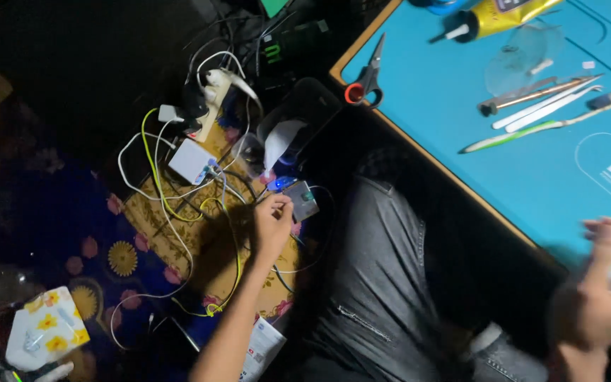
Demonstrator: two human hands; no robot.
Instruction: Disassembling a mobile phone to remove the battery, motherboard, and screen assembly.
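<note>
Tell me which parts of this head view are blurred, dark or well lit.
Head view: the right hand is smeared by motion blur; the left hand, by a small grey box, is sharper; the floor at left sits in deep shadow; the blue mat is evenly lit.

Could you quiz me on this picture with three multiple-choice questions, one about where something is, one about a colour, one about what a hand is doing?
1. Where do the scissors lie?
A. at the blue mat's corner
B. on the floor
C. on the lap

2. What colour are the scissors' handles?
A. green
B. red
C. white

3. What is the left hand doing?
A. resting flat on the mat
B. holding the scissors
C. reaching down to a small grey box among cables

Answers: 1 A, they rest by the mat's edge; 2 B, the loops show red; 3 C, its fingers meet the box.
</note>
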